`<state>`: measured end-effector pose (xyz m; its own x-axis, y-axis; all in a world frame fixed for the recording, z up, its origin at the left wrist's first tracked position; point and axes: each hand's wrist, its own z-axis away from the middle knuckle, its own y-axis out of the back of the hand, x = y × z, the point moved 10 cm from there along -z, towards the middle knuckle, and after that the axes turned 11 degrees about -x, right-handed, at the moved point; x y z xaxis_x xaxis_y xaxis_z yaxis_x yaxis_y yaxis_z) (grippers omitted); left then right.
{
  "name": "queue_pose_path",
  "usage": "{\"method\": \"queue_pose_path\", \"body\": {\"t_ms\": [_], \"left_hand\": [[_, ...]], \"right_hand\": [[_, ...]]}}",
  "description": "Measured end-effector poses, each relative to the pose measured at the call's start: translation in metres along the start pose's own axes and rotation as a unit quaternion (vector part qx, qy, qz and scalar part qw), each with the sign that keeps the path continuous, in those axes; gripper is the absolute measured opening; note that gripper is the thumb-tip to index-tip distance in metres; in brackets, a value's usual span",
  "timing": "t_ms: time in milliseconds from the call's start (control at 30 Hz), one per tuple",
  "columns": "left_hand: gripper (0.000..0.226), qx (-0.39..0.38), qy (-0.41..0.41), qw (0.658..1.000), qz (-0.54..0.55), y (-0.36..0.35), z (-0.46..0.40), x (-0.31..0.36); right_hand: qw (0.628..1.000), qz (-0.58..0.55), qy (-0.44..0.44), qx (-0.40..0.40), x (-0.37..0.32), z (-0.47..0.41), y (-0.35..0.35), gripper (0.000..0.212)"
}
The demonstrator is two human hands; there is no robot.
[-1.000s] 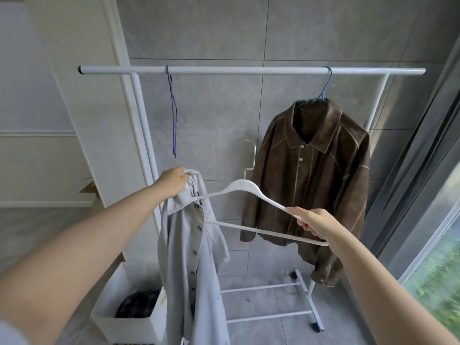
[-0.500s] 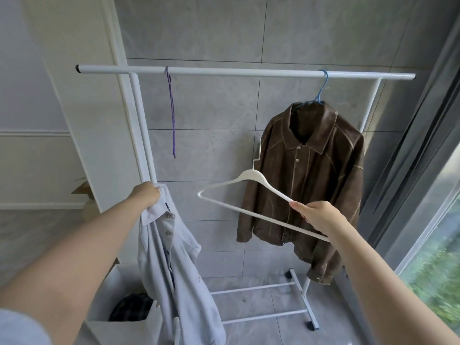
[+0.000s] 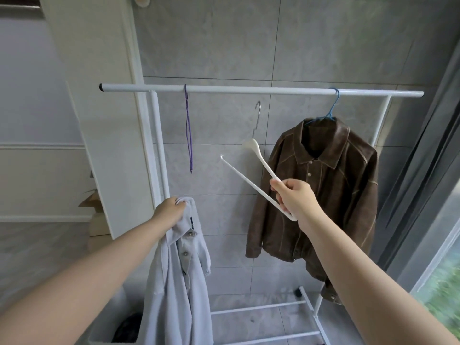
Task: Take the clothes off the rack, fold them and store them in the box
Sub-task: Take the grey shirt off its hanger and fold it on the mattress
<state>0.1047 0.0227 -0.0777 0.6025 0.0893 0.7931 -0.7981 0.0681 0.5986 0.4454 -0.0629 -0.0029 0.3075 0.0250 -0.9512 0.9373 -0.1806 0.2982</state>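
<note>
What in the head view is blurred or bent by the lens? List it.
Head view: greenery outside the window is smeared by motion blur; the rack bar bows slightly, wide-angle distortion; the forearms stretch large at the bottom edge; the white hanger and brown jacket stay fairly sharp; light is soft daylight.

Both forearms are bare from wrist to the lower frame edge, with no sleeve showing on either. The left hand (image 3: 171, 210) and right hand (image 3: 295, 195) carry no rings, watch or gloves. Nails look short and unpainted.
</note>
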Motion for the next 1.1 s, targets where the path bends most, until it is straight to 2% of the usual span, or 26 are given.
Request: {"method": "queue_pose_path", "body": {"t_ms": [167,233,333,467,700,833,933,1100], "left_hand": [[0.022,-0.022,-0.035,0.997,0.068,0.002,0.015,0.017],[0.016,-0.024,-0.044,0.994,0.097,-0.001,0.022,0.023],[0.013,-0.027,-0.048,0.99,0.129,-0.008,0.03,0.03],[0.014,-0.04,-0.05,0.988,0.143,-0.02,0.033,0.037],[0.011,-0.031,-0.013,0.987,0.156,-0.025,0.023,0.037],[0.02,-0.025,0.0,0.986,0.164,-0.029,0.017,0.036],[0.013,-0.019,0.001,0.986,0.164,-0.032,0.014,0.038],[0.014,-0.012,0.012,0.987,0.16,-0.038,0.013,0.039]], "right_hand": [[0.997,0.011,0.052,0.05,-0.044,-0.025,-0.006,0.038],[0.996,0.025,0.06,0.059,-0.058,-0.039,-0.004,0.041],[0.996,0.026,0.064,0.056,-0.074,-0.063,0.0,0.027],[0.995,0.05,0.065,0.057,-0.09,-0.091,0.006,0.021],[0.997,0.027,0.053,0.048,-0.092,-0.133,0.013,0.024],[0.999,0.005,0.044,0.025,-0.085,-0.152,0.01,0.022],[0.999,-0.004,0.041,0.019,-0.079,-0.159,0.009,0.022],[1.0,-0.005,0.022,-0.009,-0.066,-0.167,0.008,0.024]]}}
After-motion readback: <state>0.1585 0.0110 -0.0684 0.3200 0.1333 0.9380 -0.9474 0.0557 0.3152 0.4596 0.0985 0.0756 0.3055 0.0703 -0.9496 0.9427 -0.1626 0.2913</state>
